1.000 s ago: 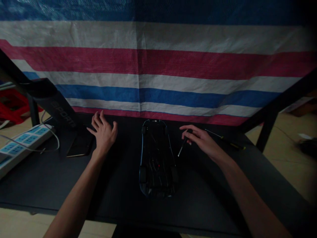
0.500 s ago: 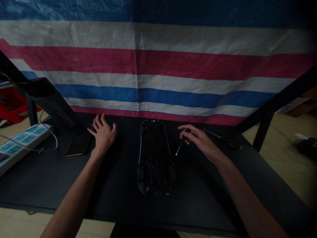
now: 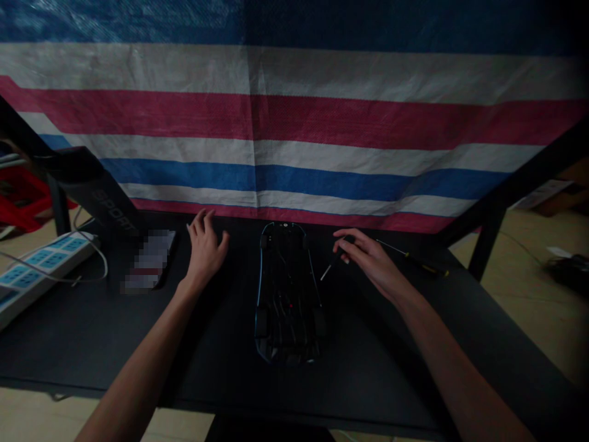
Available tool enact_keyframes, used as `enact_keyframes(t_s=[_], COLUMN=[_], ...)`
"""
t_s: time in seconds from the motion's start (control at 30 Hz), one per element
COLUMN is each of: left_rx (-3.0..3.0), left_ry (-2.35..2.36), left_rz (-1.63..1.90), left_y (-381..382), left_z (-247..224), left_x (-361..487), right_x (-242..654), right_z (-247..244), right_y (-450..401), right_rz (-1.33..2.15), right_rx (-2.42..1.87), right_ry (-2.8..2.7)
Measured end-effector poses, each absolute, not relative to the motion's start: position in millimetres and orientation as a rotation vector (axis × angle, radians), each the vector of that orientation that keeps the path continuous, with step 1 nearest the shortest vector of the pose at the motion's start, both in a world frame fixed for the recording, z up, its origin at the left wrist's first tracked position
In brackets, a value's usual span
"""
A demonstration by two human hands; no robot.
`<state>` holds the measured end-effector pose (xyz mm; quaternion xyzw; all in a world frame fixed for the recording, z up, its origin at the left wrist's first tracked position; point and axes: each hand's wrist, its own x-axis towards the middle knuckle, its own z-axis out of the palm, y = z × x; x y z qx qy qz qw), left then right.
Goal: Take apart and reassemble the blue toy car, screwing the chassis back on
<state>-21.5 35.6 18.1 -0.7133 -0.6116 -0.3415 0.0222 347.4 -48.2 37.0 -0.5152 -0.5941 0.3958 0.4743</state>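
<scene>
A toy car [image 3: 288, 294] lies upside down on the black table [image 3: 221, 380], its dark underside and wheels facing up. To its right, my right hand [image 3: 361, 250] grips a small screwdriver [image 3: 329, 269] by its dark handle, the thin shaft slanting down towards the car's side. Whether the tip touches the car I cannot tell. My left hand [image 3: 207, 248] is open left of the car, fingers apart, holding nothing. Between that hand and the power strip lies a phone [image 3: 150, 261] with a lit, blurred screen.
A second screwdriver [image 3: 416, 259] with a black and yellow handle lies behind my right wrist. At the left are a white power strip [image 3: 43, 264] with a cable and a dark sleeve marked SPORT [image 3: 110, 199]. A striped sheet [image 3: 294, 123] hangs along the back edge.
My left hand has moved right, away from the phone, whose screen has lit up. The screwdriver in my right hand has tilted, its tip shifting slightly towards the car. The car has stayed put.
</scene>
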Motion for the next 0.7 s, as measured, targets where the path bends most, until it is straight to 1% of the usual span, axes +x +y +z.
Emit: enact_keyframes(t_s=[0.1,0.2,0.33,0.43,0.5,0.57,0.7], left_rx=[-2.399,-2.504,-2.546,-2.579,-2.804,-3.060,-3.239], left_ry=[-1.680,-1.571,-1.456,-1.377,-1.247,-1.106,-0.988], left_rz=[-1.225,-1.311,-1.389,-1.354,-1.251,-1.031,-0.593], left_y=[31.2,22.2,7.4,-5.0,-13.4,-21.0,-30.1], left_z=[24.8,35.6,54.9,73.4,86.0,96.7,109.2], left_x=[-13.8,-5.6,7.7,25.5,41.4,57.9,81.1], right_x=[348.5,349.1,346.2,341.4,337.6,333.9,327.9], right_z=[34.9,34.1,37.2,43.1,46.8,49.3,51.7], right_y=[-47.1,-46.7,-48.2,-51.3,-53.6,-56.0,-61.0], right_rz=[0.968,0.960,0.889,0.810,0.750,0.711,0.677], right_rx=[-1.233,-1.191,-1.171,-1.179,-1.161,-1.132,-1.126], right_ry=[-1.393,-1.337,-1.320,-1.390,-1.430,-1.439,-1.444])
